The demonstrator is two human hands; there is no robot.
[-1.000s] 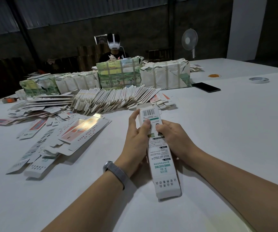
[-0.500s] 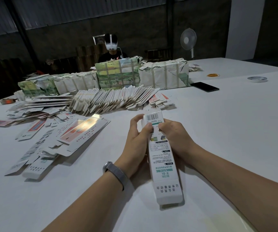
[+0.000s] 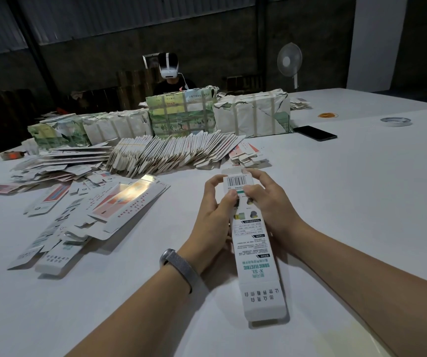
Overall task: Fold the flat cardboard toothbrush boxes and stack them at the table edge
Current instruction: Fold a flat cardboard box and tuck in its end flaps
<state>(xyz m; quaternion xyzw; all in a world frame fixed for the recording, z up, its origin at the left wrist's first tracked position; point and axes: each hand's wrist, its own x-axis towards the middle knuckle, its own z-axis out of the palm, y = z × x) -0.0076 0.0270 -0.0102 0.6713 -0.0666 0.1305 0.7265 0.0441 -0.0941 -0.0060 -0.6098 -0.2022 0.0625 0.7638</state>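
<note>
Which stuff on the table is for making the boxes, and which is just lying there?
For the job: toothbrush box held by left hand and right hand; flat boxes; wrapped bundles.
Just lying about: phone; tape roll; fan.

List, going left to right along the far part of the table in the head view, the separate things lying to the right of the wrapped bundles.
black phone → orange rubber bands → roll of tape
</note>
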